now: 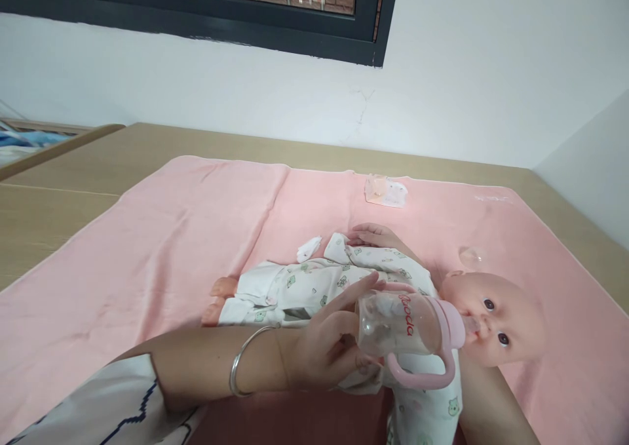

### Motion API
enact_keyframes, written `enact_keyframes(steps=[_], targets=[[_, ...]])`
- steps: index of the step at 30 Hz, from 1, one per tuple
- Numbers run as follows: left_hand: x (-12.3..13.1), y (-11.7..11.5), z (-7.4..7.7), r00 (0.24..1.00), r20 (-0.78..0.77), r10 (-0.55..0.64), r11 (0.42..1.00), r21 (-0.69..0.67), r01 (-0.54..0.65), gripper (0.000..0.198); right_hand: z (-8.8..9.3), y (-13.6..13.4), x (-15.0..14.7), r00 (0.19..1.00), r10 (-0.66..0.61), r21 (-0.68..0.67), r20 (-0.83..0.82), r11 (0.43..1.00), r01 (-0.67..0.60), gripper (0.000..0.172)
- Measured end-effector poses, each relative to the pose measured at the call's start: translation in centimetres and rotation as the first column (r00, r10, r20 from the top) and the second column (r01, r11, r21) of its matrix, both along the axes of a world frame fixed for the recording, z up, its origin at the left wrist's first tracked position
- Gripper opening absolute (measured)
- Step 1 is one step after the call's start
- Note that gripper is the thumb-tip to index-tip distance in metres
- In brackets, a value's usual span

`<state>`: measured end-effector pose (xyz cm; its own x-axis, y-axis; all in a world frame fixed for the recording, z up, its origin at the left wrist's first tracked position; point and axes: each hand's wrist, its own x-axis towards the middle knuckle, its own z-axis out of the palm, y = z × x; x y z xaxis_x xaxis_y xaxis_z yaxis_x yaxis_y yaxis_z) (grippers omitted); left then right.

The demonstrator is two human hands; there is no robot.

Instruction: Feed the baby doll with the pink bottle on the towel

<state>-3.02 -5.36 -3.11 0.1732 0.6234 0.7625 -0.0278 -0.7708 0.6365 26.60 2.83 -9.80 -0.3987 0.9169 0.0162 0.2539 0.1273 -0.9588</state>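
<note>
Right hand [376, 236] mostly hidden behind the doll [344, 284]
Only its flat, pressed-together fingers show (forearm runs under the doll); left hand [327, 340] curls fingers round the bottle [403, 324].

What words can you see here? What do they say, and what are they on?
"ooda": red letters on the side of the bottle held in the left hand. The first letter is unclear, so I'm not sure of the reading.
Pale mark near the far right corner of the pink towel: too faint to read.
Small packet: nothing readable.
</note>
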Motion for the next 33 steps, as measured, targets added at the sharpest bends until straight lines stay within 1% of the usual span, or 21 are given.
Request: enact_keyframes(steps=[1,3,5,6,9,11,13,15,16,19,20,21,23,26,28,31,33], targets=[[0.2,0.1,0.3,1.0,0.021,-0.018,1.0,0.01,0.017,0.042,0.2,0.0,-0.1,1.0,-0.001,0.002,-0.004,1.0,0.001,0.04],[0.5,0.3,0.6,0.994,0.088,-0.06,0.998,0.031,0.057,0.053,0.7,0.0,-0.4,1.0,-0.005,0.0,-0.013,1.0,0.005,0.036],[0.6,0.3,0.6,0.99,0.113,-0.08,0.997,0.031,0.077,0.062,1.2,-0.1,-0.7,1.0,-0.01,-0.009,-0.022,1.0,0.009,0.037],[0.5,0.2,0.5,0.993,0.099,-0.068,0.997,0.028,0.065,0.06,1.5,-0.2,-0.9,1.0,-0.007,-0.016,-0.025,1.0,0.006,0.039],[0.3,0.0,0.0,0.999,0.039,-0.02,1.0,-0.002,0.02,0.042,2.0,-0.2,-1.2,1.0,0.013,-0.027,-0.024,1.0,-0.014,0.048],[0.4,0.0,-0.1,0.998,0.052,-0.032,0.999,-0.014,0.033,0.039,2.1,-0.2,-1.2,0.999,0.024,-0.028,-0.021,0.999,-0.025,0.051],[0.6,0.1,0.0,0.991,0.115,-0.065,0.998,-0.005,0.067,0.049,2.0,-0.1,-1.1,0.999,0.026,-0.028,-0.023,0.999,-0.026,0.052],[0.8,0.2,0.3,0.987,0.142,-0.075,0.997,0.007,0.075,0.06,1.8,0.0,-1.1,0.999,0.027,-0.03,-0.027,0.999,-0.028,0.051],[0.8,0.2,0.4,0.99,0.128,-0.063,0.998,0.001,0.064,0.06,1.7,0.1,-1.0,0.999,0.027,-0.031,-0.029,0.999,-0.028,0.05],[0.6,0.2,0.5,0.998,0.048,-0.027,0.999,-0.03,0.029,0.044,1.5,0.2,-1.0,0.999,0.019,-0.034,-0.036,0.999,-0.021,0.046],[0.6,0.1,0.5,0.999,0.045,-0.022,0.999,-0.027,0.023,0.041,1.5,0.2,-0.9,0.999,0.017,-0.035,-0.035,0.999,-0.018,0.044],[0.6,0.1,0.5,0.998,0.053,-0.024,0.999,-0.023,0.025,0.042,1.4,0.2,-0.9,0.999,0.015,-0.04,-0.033,0.999,-0.016,0.042],[0.7,0.2,0.5,0.995,0.089,-0.045,0.999,-0.01,0.046,0.052,1.3,0.3,-0.8,0.999,0.013,-0.061,-0.03,0.998,-0.015,0.038],[0.9,0.3,0.5,0.989,0.122,-0.088,0.996,0.003,0.088,0.066,1.0,0.2,-0.6,0.999,0.008,-0.09,-0.035,0.996,-0.011,0.038],[0.8,0.4,0.3,0.992,0.103,-0.076,0.997,0.019,0.074,0.07,0.7,0.2,-0.4,0.999,0.002,-0.089,-0.042,0.996,-0.006,0.038],[0.7,0.4,0.1,0.998,0.057,-0.037,0.999,0.027,0.036,0.07,0.2,0.2,-0.2,0.998,-0.008,-0.083,-0.062,0.997,0.003,0.035],[0.9,0.4,0.1,0.996,0.087,-0.033,0.999,0.031,0.031,0.07,-0.1,0.2,-0.1,0.997,-0.009,-0.079,-0.083,0.997,0.002,0.033]])
